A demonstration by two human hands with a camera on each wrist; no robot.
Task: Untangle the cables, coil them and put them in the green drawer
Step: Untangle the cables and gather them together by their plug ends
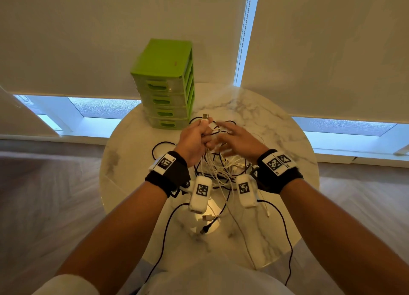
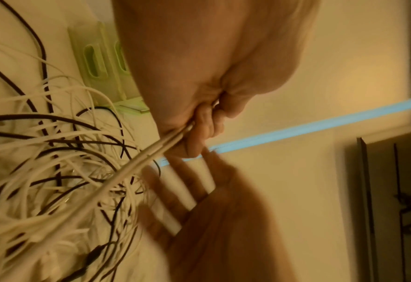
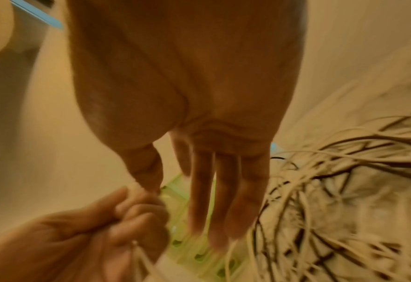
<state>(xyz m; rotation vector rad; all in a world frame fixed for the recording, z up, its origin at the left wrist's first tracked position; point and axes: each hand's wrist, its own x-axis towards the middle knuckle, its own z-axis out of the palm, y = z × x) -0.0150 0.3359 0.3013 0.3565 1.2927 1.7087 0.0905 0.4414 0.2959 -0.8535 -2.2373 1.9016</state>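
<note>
Left hand (image 1: pixel 194 139) is up off the marble table (image 1: pixel 287 139), fist wrapped tight round a bunch of white cables (image 1: pixel 218 168), with a USB plug (image 1: pixel 205 116) poking out the top of the fist. Looks like that end is kept high on purpose: lift one end and the rest hangs down, so you can see where each strand runs. From the left wrist view the strands (image 2: pixel 151 152) come out of the curled fingers (image 2: pixel 206 129) taut, straight down into the heap.

Right hand (image 1: pixel 236 139) sits just beside it, fingers (image 3: pixel 223 190) spread and straight, holding nothing; it's blurred, hovering over the knot, probably about to comb through or pick a loop.

The tangle itself is in the middle of the table, white strands mixed with black cables (image 1: pixel 163 232), one of which trails off the near edge towards the person's lap. A loose black plug (image 1: pixel 204 229) lies on the table nearer the body.

Green drawer unit (image 1: pixel 166 84) stands at the far side, just behind the hands, every drawer shut as far as I can see. So we're early on: nothing coiled, nothing stowed.
</note>
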